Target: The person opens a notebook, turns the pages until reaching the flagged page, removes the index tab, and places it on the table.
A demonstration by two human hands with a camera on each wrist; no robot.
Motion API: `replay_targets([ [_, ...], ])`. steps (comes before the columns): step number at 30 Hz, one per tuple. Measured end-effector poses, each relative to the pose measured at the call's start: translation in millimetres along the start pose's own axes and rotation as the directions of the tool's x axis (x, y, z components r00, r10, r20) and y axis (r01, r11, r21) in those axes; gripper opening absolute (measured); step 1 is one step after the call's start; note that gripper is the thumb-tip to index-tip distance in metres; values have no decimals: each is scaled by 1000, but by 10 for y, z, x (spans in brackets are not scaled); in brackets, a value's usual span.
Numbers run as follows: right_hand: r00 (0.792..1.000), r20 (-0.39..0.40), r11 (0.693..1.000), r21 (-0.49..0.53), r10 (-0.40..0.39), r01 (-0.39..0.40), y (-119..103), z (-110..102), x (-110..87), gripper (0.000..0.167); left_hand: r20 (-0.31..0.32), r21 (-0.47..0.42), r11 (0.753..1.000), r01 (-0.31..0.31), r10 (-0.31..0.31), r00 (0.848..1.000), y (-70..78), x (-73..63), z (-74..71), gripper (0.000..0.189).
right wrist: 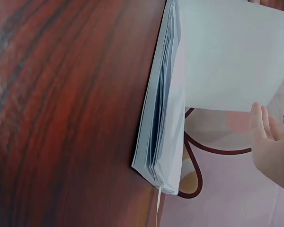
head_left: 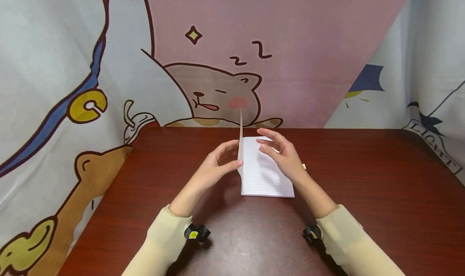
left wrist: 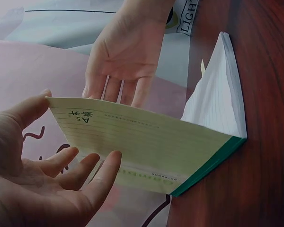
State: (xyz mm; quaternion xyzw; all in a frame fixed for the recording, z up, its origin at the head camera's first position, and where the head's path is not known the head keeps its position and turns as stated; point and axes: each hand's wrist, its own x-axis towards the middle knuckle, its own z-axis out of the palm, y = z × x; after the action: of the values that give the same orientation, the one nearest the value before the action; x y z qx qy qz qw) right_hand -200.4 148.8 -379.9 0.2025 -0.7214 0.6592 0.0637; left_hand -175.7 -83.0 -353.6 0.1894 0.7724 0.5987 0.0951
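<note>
A lined notebook [head_left: 267, 179] lies on the table with its front cover [left wrist: 132, 137] standing upright; the cover's outside is pale with printed lines, by a green spine [left wrist: 210, 165]. At the cover's free edge is my left hand [head_left: 212, 167], its thumb touching the corner and its relaxed fingers spread along the outer face. My right hand [head_left: 285, 157] hovers over the white lined pages, fingers loosely extended and holding nothing. From the right wrist, the cover's white inner side [right wrist: 232, 56] shows, with the right hand's fingertips [right wrist: 256, 111] near its edge.
A brown wooden table [head_left: 363, 179] carries the notebook. Behind and beside it hangs a printed cartoon cloth [head_left: 308, 46]. A thin ribbon [right wrist: 158, 208] hangs from the pages. Black wrist cameras sit at both sleeves.
</note>
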Motion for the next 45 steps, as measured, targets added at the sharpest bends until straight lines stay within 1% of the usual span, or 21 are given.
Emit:
replay_targets([
  [6, 1000, -14, 1000, 1, -9, 9, 20, -32, -2, 44, -4, -10, 999, -30, 30, 1000, -17, -39, -84, 60],
  [13, 999, -19, 1000, 11, -28, 28, 39, -76, -4, 44, -21, 6, 1000, -26, 26, 999, -29, -89, -174, 59],
  [22, 1000, -15, 999, 24, -25, 25, 59, -131, -4, 43, -37, 28, 999, -33, 34, 999, -80, -145, -277, 58],
  [28, 1000, -17, 1000, 8, -15, 15, 78, -169, 0, 43, -47, 46, 999, -28, 30, 998, -127, -187, -359, 57],
  [33, 1000, -22, 1000, 13, -8, 8, 96, -210, 7, 43, -50, 59, 998, -28, 31, 998, -149, -224, -423, 58],
  [40, 1000, -25, 999, 43, -6, 8, 188, -289, 24, 43, -54, 21, 1000, -17, 18, 998, -209, -299, -538, 61],
  [45, 999, -43, 1000, -2, 12, -12, 247, -363, 43, 42, -64, 20, 1000, 7, -6, 998, -282, -347, -614, 61],
])
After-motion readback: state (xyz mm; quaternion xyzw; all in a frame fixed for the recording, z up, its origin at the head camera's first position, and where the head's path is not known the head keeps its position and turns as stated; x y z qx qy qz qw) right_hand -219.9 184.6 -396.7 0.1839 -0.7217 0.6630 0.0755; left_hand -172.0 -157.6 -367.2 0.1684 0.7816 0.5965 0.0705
